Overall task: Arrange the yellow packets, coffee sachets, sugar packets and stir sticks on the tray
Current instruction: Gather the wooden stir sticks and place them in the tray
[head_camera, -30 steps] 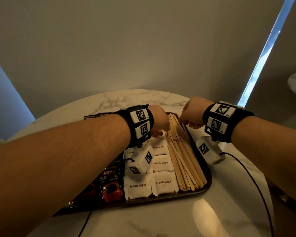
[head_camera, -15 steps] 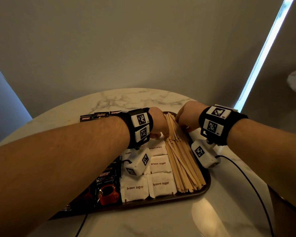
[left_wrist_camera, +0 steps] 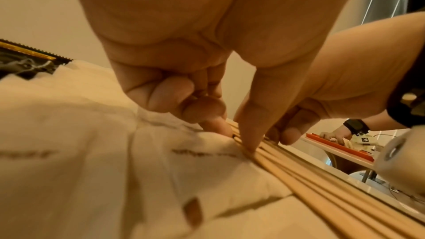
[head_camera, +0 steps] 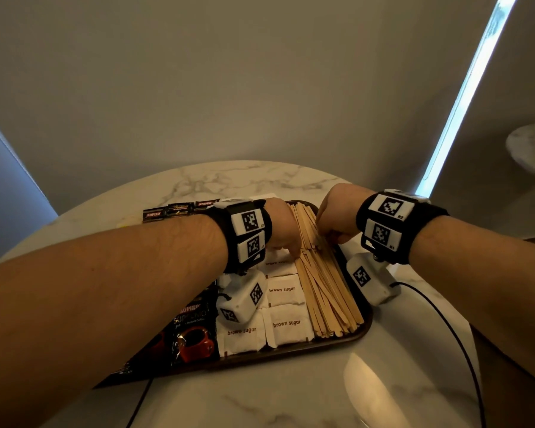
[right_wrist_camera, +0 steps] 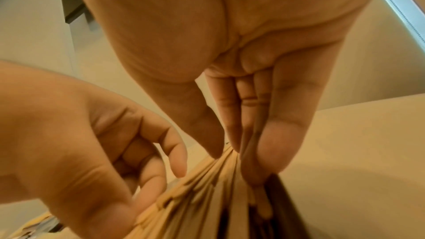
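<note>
Slid slightly nearer me, left hand (head_camera: 283, 230) and right hand (head_camera: 337, 217) pinch the sticks (head_camera: 325, 291); I judge I'm squaring them, next squeezing gently inward.

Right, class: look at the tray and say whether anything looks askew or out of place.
The stir sticks on the right of the tray look untidy: several cross the pile diagonally, with uneven near ends. The sugar packets lie neatly.
</note>
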Tool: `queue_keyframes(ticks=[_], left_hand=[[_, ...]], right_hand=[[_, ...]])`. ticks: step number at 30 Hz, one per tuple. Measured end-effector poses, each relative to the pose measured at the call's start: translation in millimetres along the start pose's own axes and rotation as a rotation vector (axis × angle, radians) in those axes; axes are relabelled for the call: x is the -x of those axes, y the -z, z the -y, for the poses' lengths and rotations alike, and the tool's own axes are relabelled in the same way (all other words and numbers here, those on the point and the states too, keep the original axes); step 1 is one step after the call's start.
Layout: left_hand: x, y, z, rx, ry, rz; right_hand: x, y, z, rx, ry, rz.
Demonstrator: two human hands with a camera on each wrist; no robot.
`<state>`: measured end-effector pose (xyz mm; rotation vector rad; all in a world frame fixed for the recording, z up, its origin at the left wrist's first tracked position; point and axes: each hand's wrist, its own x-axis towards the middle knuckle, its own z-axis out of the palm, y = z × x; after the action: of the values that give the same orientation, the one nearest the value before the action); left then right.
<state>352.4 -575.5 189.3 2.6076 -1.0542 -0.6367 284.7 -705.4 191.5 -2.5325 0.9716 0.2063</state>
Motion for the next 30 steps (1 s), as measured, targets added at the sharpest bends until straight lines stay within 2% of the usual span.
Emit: queue_keyframes(ticks=[4, 8, 14, 17, 21, 24, 27, 30], left_hand=[[1, -2, -1, -0.015, -0.007, -0.017], [5, -3, -5, -0.02, 0.019, -0.052], [12, -1, -6, 0.056, 0.04, -0.069], [20, 0, -5, 0.197, 0.048, -0.115], [49, 6, 2, 0.347, -0.021, -0.274], [89, 8, 16, 0.359, -0.096, -0.364], [135, 5, 37, 0.281, -0.133, -0.354], [173, -6, 58, 0.121, -0.071, -0.278]], right_hand=[[6, -3, 0, -0.046, 0.019, 0.01], [10, -4, 1, 0.014, 0.029, 0.018], [15, 0, -4, -0.079, 0.022, 0.042], [21, -1, -6, -0.086, 0.037, 0.024], [36, -5, -16, -0.316, 0.006, 0.007], [51, -11, -26, -0.453, -0.021, 0.002], [67, -21, -34, -0.593, -0.056, 0.023], [86, -34, -34, -0.726, -0.069, 0.036]])
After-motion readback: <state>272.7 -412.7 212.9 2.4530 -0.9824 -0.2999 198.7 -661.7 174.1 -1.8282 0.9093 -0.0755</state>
